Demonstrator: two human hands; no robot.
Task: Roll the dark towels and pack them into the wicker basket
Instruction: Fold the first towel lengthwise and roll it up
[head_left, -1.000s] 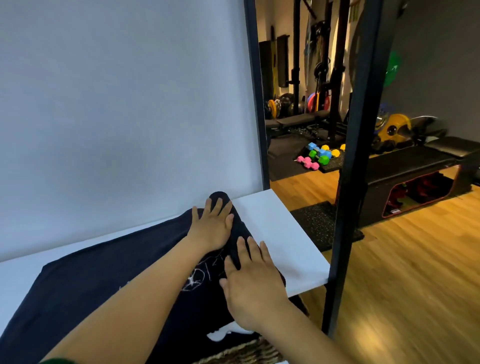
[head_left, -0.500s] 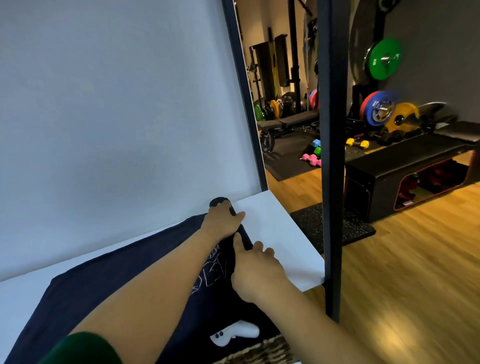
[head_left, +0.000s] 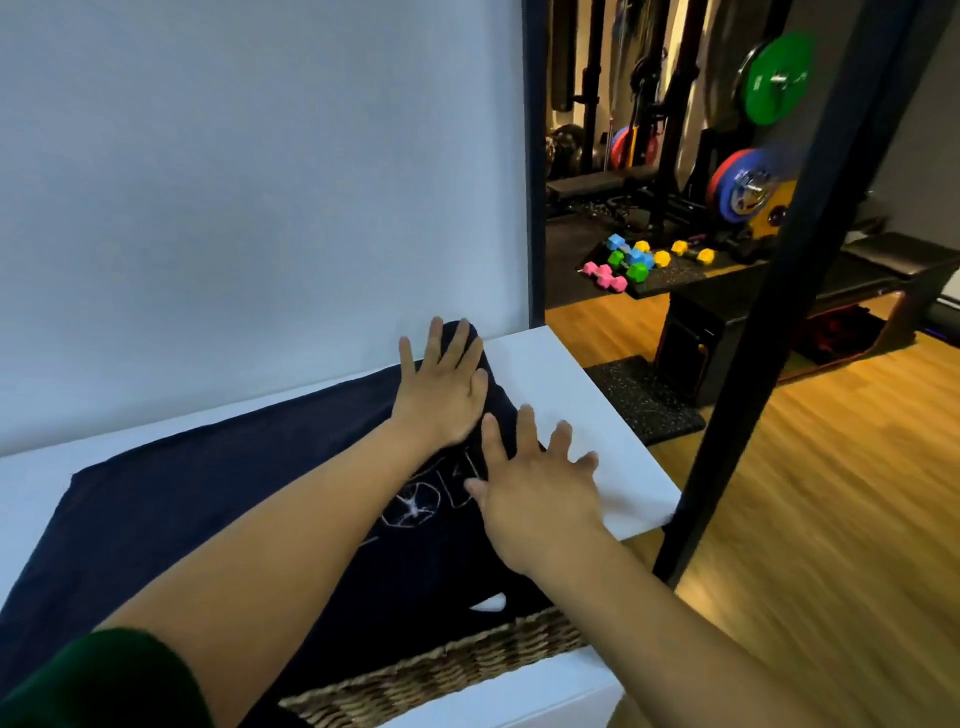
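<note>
A dark navy towel (head_left: 182, 509) with a white print lies spread over the white table (head_left: 576, 395), its right end rolled into a thick roll. My left hand (head_left: 441, 387) lies flat with spread fingers on the far end of that roll. My right hand (head_left: 535, 493) lies flat with spread fingers on the near part of the roll, its fingertips reaching past the towel's edge over the bare table. The wicker basket (head_left: 457, 670) shows only its woven rim at the bottom of the view, partly under the towel.
A white wall (head_left: 234, 182) stands directly behind the table. A black post (head_left: 769, 322) rises at the table's right front corner. Beyond it are a wooden floor, a black bench (head_left: 779, 306), coloured dumbbells (head_left: 634, 257) and weight plates.
Half a second ago both hands were curled on the towel's rolled end; now both lie flat with fingers spread on it. The view has shifted slightly.
</note>
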